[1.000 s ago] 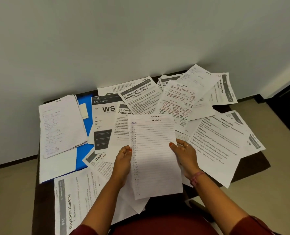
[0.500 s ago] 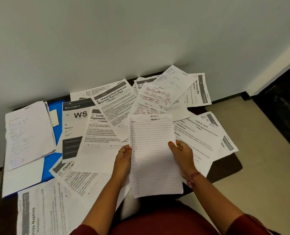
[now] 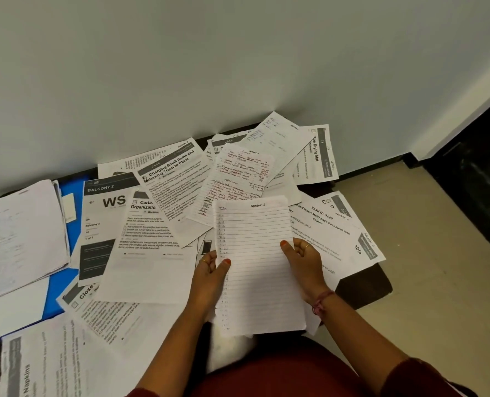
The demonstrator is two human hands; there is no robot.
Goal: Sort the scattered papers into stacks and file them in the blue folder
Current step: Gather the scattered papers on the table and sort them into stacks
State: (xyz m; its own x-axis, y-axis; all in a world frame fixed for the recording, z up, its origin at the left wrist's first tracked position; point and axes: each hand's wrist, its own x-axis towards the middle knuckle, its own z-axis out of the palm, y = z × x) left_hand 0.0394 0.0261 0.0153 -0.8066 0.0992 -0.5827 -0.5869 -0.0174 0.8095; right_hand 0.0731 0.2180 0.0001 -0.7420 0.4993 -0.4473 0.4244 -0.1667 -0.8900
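Dark table [image 3: 364, 287] against a pale wall [image 3: 238, 53]; beige floor [image 3: 438, 282] at 3 o'clock. From 9 o'clock: one blue folder [image 3: 55, 285] under one handwritten stack [image 3: 23, 239], then a dozen or so loose papers [image 3: 152, 253], count unsure with the overlap. At 6 I see one lined sheet [image 3: 258, 270] raised, left hand [image 3: 209, 276] and right hand [image 3: 304, 262] each pinching a side edge.

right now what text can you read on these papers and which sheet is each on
"SECTION 1": lined sheet held by both hands
"BALCONY 2", "WS", "1 of 1": sheet over the blue folder
"Charging Small Items and Returning Them to Place": tilted sheet
"TASK ID: 3649": right sheet
"Drying Mat": far right sheet
Handwriting and body print: too small.
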